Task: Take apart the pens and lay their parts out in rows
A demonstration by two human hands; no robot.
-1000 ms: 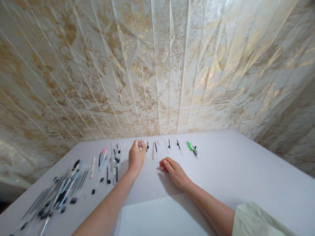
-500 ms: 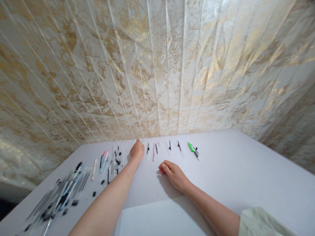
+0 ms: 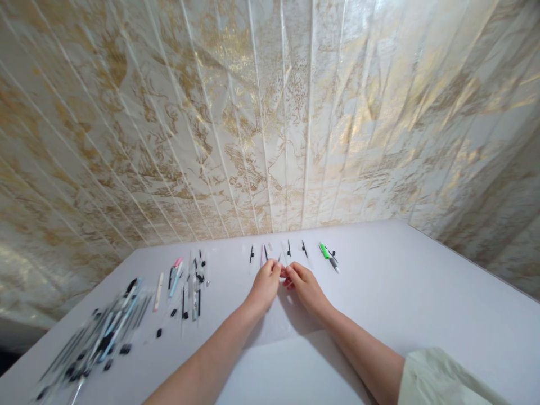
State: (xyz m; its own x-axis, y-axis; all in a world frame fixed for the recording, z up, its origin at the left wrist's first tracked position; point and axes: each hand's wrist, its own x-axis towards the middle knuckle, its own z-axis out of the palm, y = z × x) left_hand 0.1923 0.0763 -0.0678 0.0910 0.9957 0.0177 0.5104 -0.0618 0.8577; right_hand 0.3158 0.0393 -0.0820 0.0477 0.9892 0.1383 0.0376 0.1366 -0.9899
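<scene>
My left hand [image 3: 266,283] is closed in a pinch around a thin, slim piece [image 3: 279,257], whose narrow tip sticks up past the fingertips; it looks like a pen part. Fingers curled, my right hand [image 3: 307,288] meets the left fingertips over the table; what it grips, if anything, is hidden. Just beyond both hands runs a row of pen parts: a black piece with a clip [image 3: 252,254], a pink pen barrel [image 3: 262,256], a black refill [image 3: 289,248] and another dark refill [image 3: 304,247]. A green and grey pen [image 3: 328,257] lies at the row's right end.
A heap of clear, grey and blue pen parts [image 3: 107,332] covers the table's left side. Closer in are a cream pen barrel [image 3: 158,292], a light blue one [image 3: 174,285] and several black parts. A white sheet [image 3: 291,371] lies in front. Gold-patterned curtain [image 3: 253,140] hangs behind.
My left hand has come from the far left end of the row, right and nearer, bringing the thin piece to my right hand. The right hand has moved slightly, its fingers now touching the left's.
</scene>
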